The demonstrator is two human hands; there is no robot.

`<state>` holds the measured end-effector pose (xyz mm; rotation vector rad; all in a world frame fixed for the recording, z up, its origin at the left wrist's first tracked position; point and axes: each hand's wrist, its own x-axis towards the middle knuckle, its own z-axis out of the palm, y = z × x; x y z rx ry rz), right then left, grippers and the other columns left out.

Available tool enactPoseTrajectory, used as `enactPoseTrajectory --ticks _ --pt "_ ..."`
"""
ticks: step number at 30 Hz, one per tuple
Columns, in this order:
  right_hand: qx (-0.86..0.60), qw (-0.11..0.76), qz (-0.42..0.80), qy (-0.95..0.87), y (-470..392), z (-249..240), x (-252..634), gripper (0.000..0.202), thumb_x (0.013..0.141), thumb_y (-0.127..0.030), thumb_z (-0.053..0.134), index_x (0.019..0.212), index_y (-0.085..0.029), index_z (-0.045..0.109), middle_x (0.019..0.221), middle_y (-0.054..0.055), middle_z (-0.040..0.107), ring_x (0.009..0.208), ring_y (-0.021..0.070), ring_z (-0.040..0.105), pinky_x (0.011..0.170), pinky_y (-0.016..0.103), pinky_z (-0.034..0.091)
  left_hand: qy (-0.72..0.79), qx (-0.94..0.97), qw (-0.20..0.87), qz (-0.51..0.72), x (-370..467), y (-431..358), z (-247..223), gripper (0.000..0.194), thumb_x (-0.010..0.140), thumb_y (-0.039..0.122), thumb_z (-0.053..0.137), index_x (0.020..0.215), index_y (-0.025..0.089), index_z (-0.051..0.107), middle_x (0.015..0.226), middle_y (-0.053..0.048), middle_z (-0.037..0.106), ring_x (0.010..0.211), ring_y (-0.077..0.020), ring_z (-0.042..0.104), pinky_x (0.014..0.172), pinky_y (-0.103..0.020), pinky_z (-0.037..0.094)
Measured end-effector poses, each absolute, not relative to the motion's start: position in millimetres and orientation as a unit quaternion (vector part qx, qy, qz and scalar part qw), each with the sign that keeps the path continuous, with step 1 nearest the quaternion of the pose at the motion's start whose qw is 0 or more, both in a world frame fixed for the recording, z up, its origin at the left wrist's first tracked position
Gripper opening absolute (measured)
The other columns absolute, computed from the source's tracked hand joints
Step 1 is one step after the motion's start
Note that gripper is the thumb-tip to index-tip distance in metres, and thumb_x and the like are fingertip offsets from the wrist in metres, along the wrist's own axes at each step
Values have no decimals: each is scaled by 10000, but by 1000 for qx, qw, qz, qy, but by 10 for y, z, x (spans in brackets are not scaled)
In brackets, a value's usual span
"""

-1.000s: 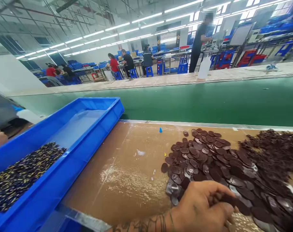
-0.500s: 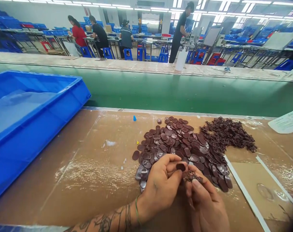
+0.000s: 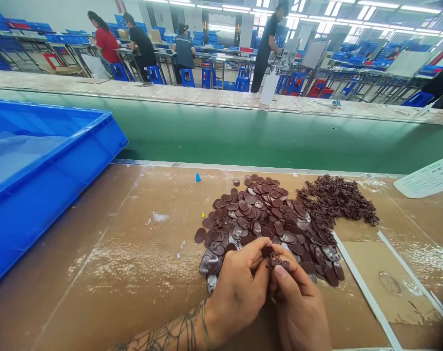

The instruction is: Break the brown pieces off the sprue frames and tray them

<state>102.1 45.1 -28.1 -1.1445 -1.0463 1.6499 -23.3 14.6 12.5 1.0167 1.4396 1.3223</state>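
My left hand [image 3: 243,285] pinches a small dark brown oval disc [image 3: 267,251] between thumb and fingers. Tight against it, my right hand [image 3: 299,297] has its thumb and fingers closed on thin, curly brown scraps [image 3: 278,263]; whether these are joined to the disc I cannot tell. Just beyond both hands spreads a heap of flat brown oval discs [image 3: 250,207], some shiny. To its right lies a pile of tangled brown scraps [image 3: 340,200].
A blue tray [image 3: 56,163] with clear plastic inside stands at the left. White strips [image 3: 365,290] cross the tabletop at the right, near a white labelled bottle [image 3: 428,178]. A green channel [image 3: 206,131] runs behind, with another bottle [image 3: 268,87] on its ledge. Several people work farther back.
My hands have come closer together, and the disc now sits right beside the scraps in my right fingers. The whole view has shifted slightly.
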Motion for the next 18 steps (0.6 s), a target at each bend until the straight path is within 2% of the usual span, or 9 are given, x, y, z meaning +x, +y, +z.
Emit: enactPoseTrajectory --ticks 2,4,7,9,11,18 --pt "-460 434 665 -398 449 -272 1003 222 765 -437 796 906 -266 803 1323 65 646 1048 275 636 861 345 535 596 427 433 524 -235 139 128 278 916 172 542 1167 201 658 721 28 672 607 -96 552 599 -186 445" --pt "-454 441 673 -382 451 -261 981 234 753 -432 816 924 -273 805 1312 61 657 1193 302 583 1015 380 469 609 438 417 514 -232 136 127 329 919 181 531 1228 199 642 791 8 722 660 -116 609 656 -203 486" --pt "-445 450 677 -376 454 -251 948 233 744 -422 830 927 -281 807 1296 54 667 1277 318 533 1133 435 362 625 449 399 498 -229 137 122 397 931 193 510 1317 185 604 987 -41 776 814 -157 701 760 -236 539" --pt "-444 454 672 -382 451 -248 933 215 740 -422 832 890 -269 808 1279 57 674 1269 323 541 1147 451 347 633 450 392 492 -233 141 117 421 928 183 509 1340 172 593 1163 -70 748 983 -192 713 845 -257 555" --pt "-444 456 664 -392 445 -248 927 199 751 -423 822 864 -260 806 1264 62 683 1255 318 555 1148 448 350 639 451 387 489 -240 145 114 430 921 162 513 1343 162 594 1236 -77 720 1074 -212 699 916 -278 555" --pt "-466 464 642 -394 457 -244 910 243 738 -430 826 915 -265 815 1246 72 712 1225 302 584 1093 403 423 645 475 353 483 -236 125 104 418 930 141 503 1336 158 601 1251 -71 711 1081 -206 712 989 -280 549"
